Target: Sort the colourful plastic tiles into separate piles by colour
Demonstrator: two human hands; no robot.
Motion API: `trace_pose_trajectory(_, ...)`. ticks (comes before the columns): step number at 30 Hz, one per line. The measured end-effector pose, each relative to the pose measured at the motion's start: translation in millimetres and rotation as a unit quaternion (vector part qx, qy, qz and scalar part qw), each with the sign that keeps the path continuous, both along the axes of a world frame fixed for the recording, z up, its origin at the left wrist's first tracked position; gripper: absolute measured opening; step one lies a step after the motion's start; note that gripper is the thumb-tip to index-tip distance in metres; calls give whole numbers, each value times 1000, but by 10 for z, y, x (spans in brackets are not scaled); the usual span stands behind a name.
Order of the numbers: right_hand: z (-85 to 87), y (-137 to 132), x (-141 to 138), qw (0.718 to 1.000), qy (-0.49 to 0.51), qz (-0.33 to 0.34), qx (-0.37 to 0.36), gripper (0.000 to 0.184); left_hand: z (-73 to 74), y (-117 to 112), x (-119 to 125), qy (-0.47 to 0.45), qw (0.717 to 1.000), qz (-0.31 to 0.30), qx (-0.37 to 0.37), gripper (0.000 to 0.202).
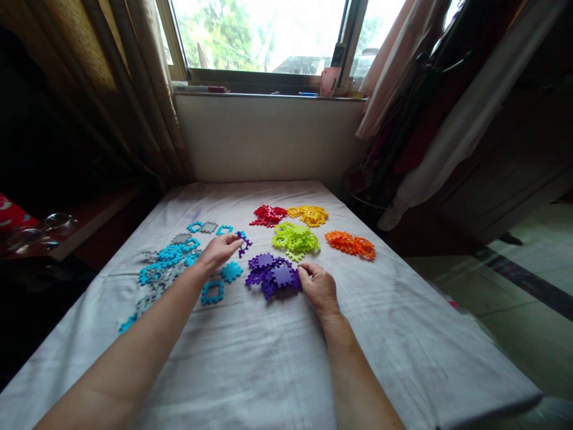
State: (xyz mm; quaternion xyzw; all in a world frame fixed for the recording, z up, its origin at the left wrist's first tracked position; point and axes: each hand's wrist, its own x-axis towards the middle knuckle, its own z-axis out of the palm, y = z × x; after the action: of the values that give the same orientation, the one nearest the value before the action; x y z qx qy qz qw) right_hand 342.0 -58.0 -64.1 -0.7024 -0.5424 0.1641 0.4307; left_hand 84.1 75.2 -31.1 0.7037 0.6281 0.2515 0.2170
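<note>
Between the fingertips of my left hand (220, 249) is a purple interlocking tile (245, 245), held up over the cloth. My right hand (320, 288) is closed in a pinch at the right edge of a pile of purple tiles (271, 275); a purple tile (296, 280) there is at its fingertips. Left of the purple pile lie a solid blue tile (231, 272) and a blue frame tile (212, 292). Blue tiles (170, 255) and grey tiles (168, 278) are mixed together beyond my left forearm, which hides some of them.
Separate piles of red tiles (269, 215), yellow tiles (311, 215), lime green tiles (296, 240) and orange tiles (350, 243) lie on the pale tablecloth (250, 358). A window ledge (268, 94) with a pink cup (330, 80) is behind. Curtains and hanging cloths flank the table.
</note>
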Motion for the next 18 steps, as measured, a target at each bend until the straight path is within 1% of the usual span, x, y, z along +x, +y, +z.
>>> trace_pose_trajectory(3,-29,19,-21,1000,19,-4,-5,28,-171,-249,339,-24,998,-60,17,34)
trace_pose_trajectory(5,-60,36,-57,999,31,-4,3,32,-251,-388,488,-32,996,-76,37,37)
trace_pose_trajectory(8,-119,55,-143,998,28,16,44,38,-328,-553,622,-31,994,-81,73,44)
trace_pose_trajectory(11,-168,56,-224,996,2,46,71,37,-384,-704,736,-28,989,-87,113,37)
trace_pose_trajectory(14,-186,41,-229,996,-6,58,64,37,-436,-860,891,-27,987,-88,132,33)
trace_pose_trajectory(16,-182,29,-178,997,7,47,54,38,-468,-955,1024,-25,987,-81,137,34)
trace_pose_trajectory(18,-173,18,-96,998,26,29,42,39,-492,-1029,1170,-23,989,-58,137,34)
